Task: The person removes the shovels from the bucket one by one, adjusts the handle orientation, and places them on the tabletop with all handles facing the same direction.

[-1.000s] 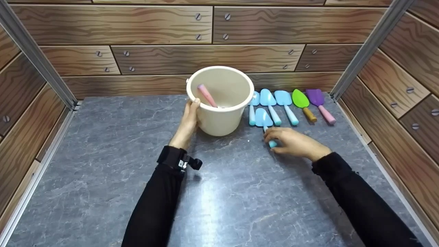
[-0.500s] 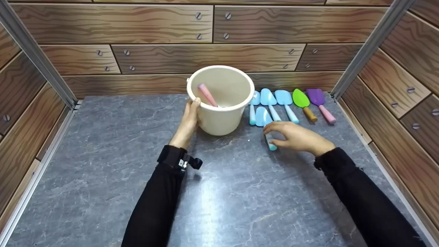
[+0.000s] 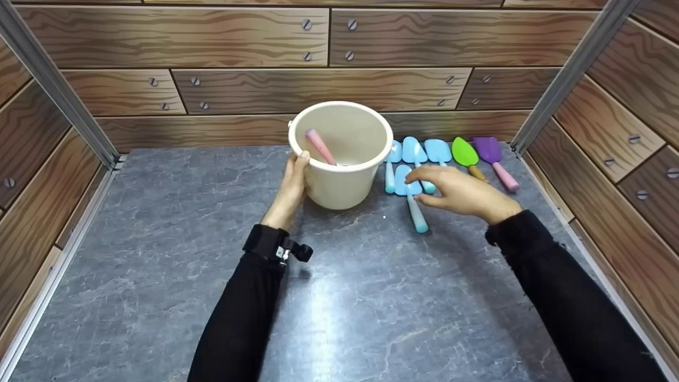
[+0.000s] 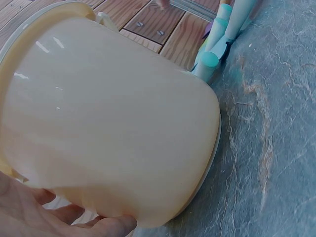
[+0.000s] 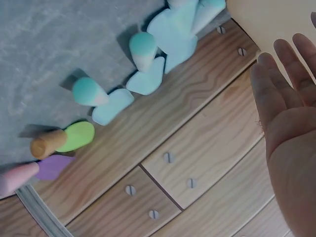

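Note:
My left hand (image 3: 287, 193) grips the near left side of a cream bucket (image 3: 344, 189), its thumb at the rim. In the left wrist view the fingertips (image 4: 116, 226) lie along the outer wall. A pink handle (image 3: 320, 147) leans inside the bucket; its other end is hidden. My right hand (image 3: 460, 193), holding nothing, hovers with fingers loosely bent over the blue spatulas. Under its fingertips lies the nearest blue spatula (image 3: 417, 216), handle towards me. Behind it, several more blue spatulas (image 3: 414, 149) form a row, partly covered by the hand.
A green spatula (image 3: 464, 151) with a brown handle and a purple spatula (image 3: 487, 148) with a pink handle lie at the right end of the row. Wood-patterned walls (image 3: 254, 90) and metal corner posts (image 3: 567, 79) bound the grey tabletop (image 3: 185, 223).
My right hand has released the nearest blue spatula's handle, which stays on the table, and has moved up and away from me towards the spatula heads. The left hand and bucket have stayed put.

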Tool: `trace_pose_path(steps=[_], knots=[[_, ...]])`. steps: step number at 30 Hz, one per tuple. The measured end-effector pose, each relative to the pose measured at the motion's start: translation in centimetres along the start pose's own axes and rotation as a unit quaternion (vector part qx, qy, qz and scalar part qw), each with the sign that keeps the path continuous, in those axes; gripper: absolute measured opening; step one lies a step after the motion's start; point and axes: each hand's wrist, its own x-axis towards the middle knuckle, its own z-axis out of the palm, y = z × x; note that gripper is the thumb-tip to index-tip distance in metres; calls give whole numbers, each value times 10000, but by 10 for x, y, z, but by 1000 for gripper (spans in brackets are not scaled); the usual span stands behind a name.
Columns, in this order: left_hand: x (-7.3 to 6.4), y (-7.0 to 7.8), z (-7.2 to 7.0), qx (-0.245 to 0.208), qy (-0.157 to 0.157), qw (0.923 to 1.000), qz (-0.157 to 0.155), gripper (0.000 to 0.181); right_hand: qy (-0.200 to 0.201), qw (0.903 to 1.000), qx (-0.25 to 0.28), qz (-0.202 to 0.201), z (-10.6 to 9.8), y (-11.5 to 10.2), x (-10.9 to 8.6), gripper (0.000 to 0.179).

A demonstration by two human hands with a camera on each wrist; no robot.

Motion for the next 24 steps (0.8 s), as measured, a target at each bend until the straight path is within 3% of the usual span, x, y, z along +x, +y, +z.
trace_pose_path(steps=[15, 24], knots=[[2, -2, 0, -5, 46, 10000, 17, 89, 63, 9998, -138, -143, -37, -23, 23, 36], [2, -1, 0, -109, 9, 9999, 55, 87, 399, 9986, -220, -283, -53, -39, 35, 36]])
